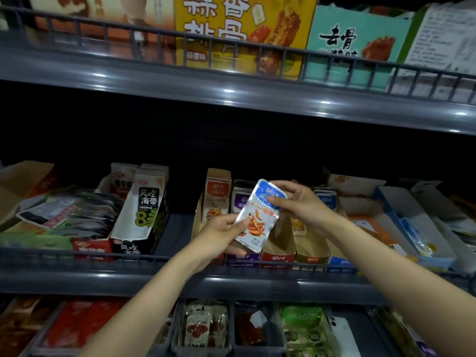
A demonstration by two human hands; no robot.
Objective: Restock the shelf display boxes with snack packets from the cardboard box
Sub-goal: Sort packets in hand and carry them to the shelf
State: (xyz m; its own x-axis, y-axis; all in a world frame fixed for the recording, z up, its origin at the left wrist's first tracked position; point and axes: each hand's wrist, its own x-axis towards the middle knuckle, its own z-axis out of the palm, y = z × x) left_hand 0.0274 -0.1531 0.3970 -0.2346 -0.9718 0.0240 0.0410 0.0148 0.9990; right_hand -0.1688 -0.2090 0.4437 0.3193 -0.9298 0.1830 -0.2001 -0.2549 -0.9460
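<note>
Two hands pinch one blue-topped packet (257,217): left hand (221,233) low, right hand (301,202) high. Risk: misfiling into purple box (240,258) or red box (278,257) just beneath.

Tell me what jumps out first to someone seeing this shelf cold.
First, the blue-and-white snack packet in mid-frame, held up in front of the middle shelf. The left hand grips its lower end and the right hand pinches its blue top. Next come the big yellow box on the top shelf and the black-and-white display box standing left of the hands.
</note>
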